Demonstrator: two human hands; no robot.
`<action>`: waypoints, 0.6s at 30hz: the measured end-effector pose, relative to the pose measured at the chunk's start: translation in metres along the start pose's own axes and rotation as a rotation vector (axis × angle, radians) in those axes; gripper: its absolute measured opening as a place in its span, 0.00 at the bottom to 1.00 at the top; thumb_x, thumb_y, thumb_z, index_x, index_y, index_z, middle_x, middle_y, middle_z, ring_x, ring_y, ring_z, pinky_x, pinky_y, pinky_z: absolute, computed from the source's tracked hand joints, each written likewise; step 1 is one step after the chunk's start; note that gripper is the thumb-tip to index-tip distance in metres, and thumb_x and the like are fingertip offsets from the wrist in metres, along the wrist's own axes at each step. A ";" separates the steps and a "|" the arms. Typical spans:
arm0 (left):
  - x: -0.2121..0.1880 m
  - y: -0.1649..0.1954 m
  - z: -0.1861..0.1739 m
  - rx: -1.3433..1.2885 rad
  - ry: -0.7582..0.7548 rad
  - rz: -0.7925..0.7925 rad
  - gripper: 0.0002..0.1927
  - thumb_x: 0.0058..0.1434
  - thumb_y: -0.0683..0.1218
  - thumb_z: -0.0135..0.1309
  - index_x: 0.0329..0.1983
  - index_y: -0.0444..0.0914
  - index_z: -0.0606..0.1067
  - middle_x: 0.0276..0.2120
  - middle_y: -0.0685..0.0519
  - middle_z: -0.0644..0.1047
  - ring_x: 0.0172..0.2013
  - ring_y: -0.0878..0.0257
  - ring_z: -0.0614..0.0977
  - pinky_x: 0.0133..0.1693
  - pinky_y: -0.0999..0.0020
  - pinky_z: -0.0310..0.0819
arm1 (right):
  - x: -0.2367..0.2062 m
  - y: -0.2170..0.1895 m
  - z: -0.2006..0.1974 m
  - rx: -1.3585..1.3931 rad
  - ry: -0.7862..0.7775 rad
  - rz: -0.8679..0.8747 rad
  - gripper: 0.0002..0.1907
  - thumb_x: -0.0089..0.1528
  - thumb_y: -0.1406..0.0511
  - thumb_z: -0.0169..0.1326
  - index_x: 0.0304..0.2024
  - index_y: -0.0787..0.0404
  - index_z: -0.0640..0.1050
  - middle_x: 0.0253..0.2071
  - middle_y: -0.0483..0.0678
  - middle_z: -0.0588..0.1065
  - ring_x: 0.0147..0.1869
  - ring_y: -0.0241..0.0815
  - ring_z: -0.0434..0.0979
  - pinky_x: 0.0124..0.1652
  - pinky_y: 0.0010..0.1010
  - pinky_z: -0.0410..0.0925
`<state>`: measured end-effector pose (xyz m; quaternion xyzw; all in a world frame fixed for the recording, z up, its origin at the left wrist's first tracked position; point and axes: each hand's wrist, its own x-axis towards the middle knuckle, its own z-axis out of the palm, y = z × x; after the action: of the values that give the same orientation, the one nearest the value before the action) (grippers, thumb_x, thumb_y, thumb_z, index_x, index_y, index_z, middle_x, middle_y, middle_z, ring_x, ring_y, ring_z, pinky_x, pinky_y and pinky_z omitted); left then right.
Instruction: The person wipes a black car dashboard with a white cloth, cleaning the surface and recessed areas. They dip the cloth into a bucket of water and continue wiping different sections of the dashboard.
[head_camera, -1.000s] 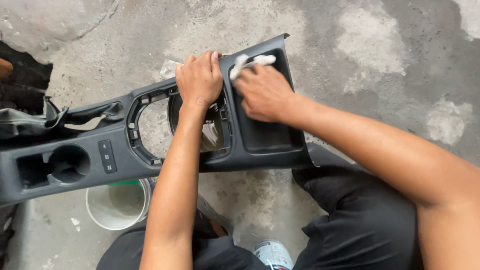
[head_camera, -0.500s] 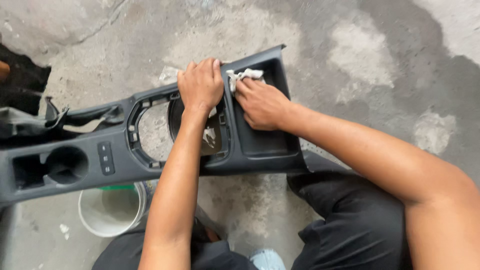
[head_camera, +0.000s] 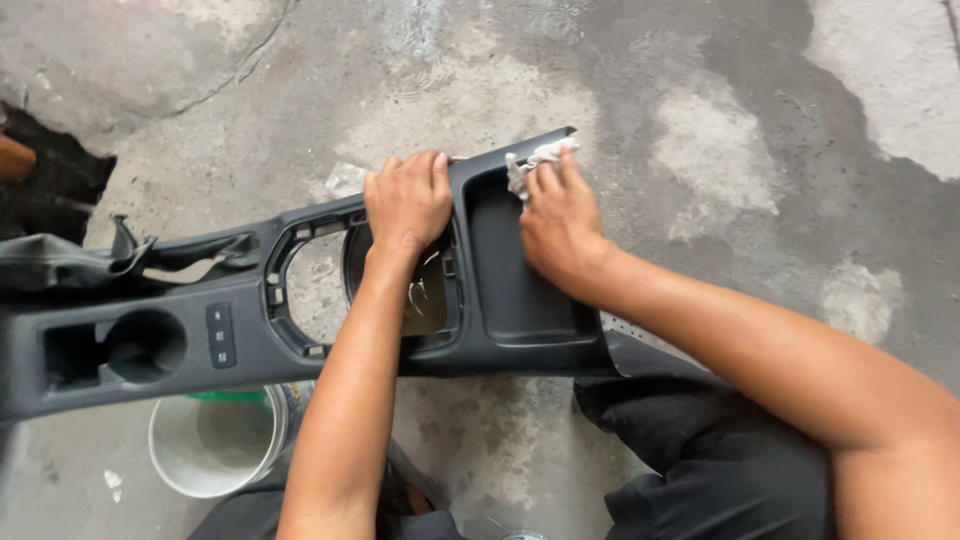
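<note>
A long black plastic car centre console (head_camera: 250, 345) lies across a concrete floor in front of me. My left hand (head_camera: 405, 200) grips its far rim, beside a round opening in the panel. My right hand (head_camera: 555, 215) presses a small white cloth (head_camera: 530, 165) against the far corner of the console's square storage tray (head_camera: 515, 290). The cloth is mostly hidden under my fingers. The console's left end has a cup holder (head_camera: 145, 345) and a small button block (head_camera: 220, 335).
A white bucket (head_camera: 215, 445) stands under the console near my left knee. Dark fabric and a black boot piece (head_camera: 60, 260) lie at the far left. The concrete floor (head_camera: 720, 120) is grey and patchy with damp stains. My dark trousers (head_camera: 700, 460) fill the lower right.
My right hand has slid with the cloth from the middle of the tray toward its far right corner. My left hand keeps its grip on the rim.
</note>
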<state>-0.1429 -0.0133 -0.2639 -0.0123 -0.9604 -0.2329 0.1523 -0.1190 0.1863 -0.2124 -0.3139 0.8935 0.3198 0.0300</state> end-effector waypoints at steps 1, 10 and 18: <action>0.000 0.000 0.000 -0.003 -0.001 0.002 0.17 0.69 0.54 0.43 0.40 0.45 0.82 0.39 0.54 0.83 0.42 0.52 0.79 0.45 0.51 0.63 | 0.000 0.000 -0.001 0.082 -0.024 0.011 0.23 0.63 0.54 0.44 0.46 0.61 0.84 0.61 0.59 0.71 0.67 0.55 0.64 0.68 0.57 0.44; 0.000 -0.003 0.009 0.022 -0.022 -0.018 0.16 0.70 0.53 0.43 0.40 0.44 0.81 0.38 0.53 0.83 0.43 0.53 0.79 0.46 0.51 0.64 | -0.006 0.013 0.028 0.314 0.357 -0.122 0.28 0.57 0.57 0.51 0.54 0.70 0.79 0.53 0.59 0.76 0.62 0.56 0.71 0.70 0.47 0.56; 0.002 -0.012 0.001 0.085 -0.063 0.035 0.21 0.72 0.58 0.40 0.41 0.43 0.81 0.42 0.50 0.83 0.45 0.47 0.80 0.47 0.46 0.67 | -0.006 0.014 0.027 0.319 0.282 -0.067 0.33 0.56 0.54 0.53 0.60 0.64 0.73 0.61 0.53 0.73 0.68 0.49 0.68 0.68 0.48 0.56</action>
<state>-0.1464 -0.0235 -0.2697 -0.0299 -0.9734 -0.1888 0.1264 -0.1260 0.2135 -0.2245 -0.3763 0.9172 0.1260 -0.0354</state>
